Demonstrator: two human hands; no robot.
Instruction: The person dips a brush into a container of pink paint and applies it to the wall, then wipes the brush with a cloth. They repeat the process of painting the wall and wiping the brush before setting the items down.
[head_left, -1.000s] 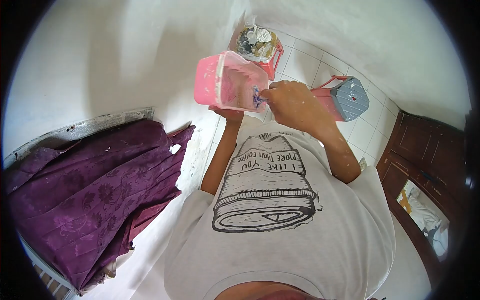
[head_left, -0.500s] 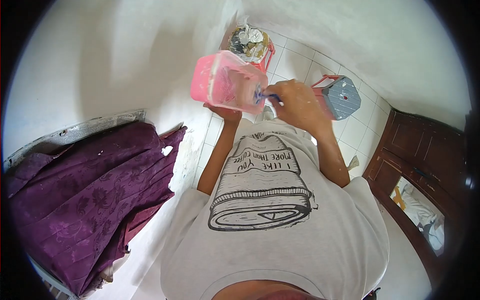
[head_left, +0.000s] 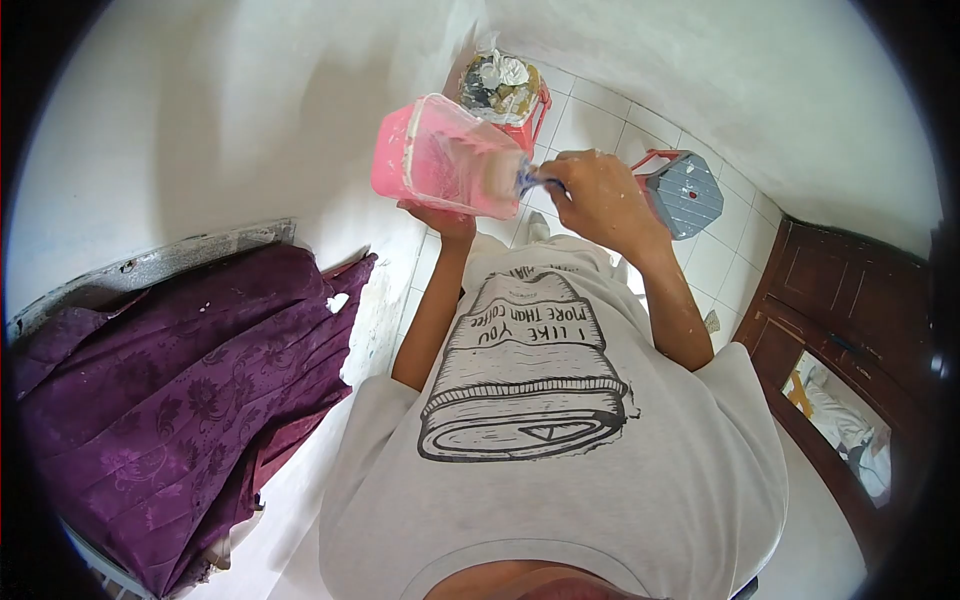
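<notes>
A pink translucent plastic container [head_left: 392, 160] with whitish smears is tilted on its side, its opening turned toward the right. My left hand [head_left: 442, 220] holds it from below, with the fingers mostly hidden beneath and behind it. At the opening, my right hand [head_left: 590, 190] has its fingers closed on the handle of a blue brush [head_left: 530, 178]. The brush head is blurred and lies at the container's mouth, beside a whitish patch.
A red stool [head_left: 538, 118] bears a cluttered, stained vessel [head_left: 490, 95]. A grey-topped stool [head_left: 685, 195] stands on the white tiled floor [head_left: 585, 118]. Purple cloth [head_left: 180, 390] hangs at the left; a dark wooden cabinet [head_left: 825, 290] is at the right.
The pink container has shifted slightly left and up with my left hand. My right hand has moved a little right and up, still holding the brush.
</notes>
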